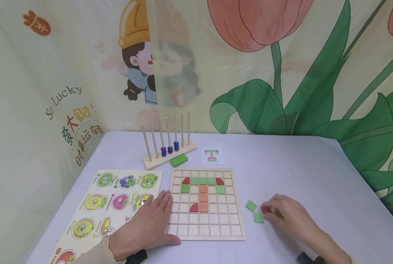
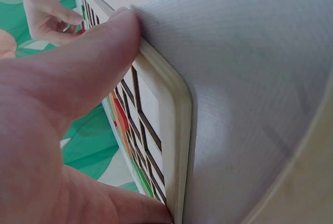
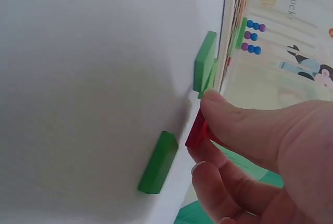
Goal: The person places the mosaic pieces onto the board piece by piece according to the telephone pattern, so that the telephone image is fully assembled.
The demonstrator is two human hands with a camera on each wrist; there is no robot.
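Observation:
My right hand (image 1: pixel 290 216) pinches a small red block (image 3: pixel 196 129) between thumb and fingers, just above the table to the right of the grid board. Fingers hide part of the block's shape. Two light green square blocks (image 1: pixel 251 205) lie between that hand and the board; a darker green block (image 3: pixel 158 162) lies near the fingers in the right wrist view. My left hand (image 1: pixel 150 218) rests with fingers extended along the left edge of the wooden grid board (image 1: pixel 186 230), thumb at its near corner. Green squares, orange squares and red quarter-round blocks sit in the board's cells.
A picture card (image 1: pixel 212 156) with a coloured block pattern lies behind the board. Beside it are a green block (image 1: pixel 179 160) and a wooden peg stand (image 1: pixel 153 162) with beads. A fruit puzzle board (image 1: pixel 94 216) lies at left, partly under the left hand and forearm.

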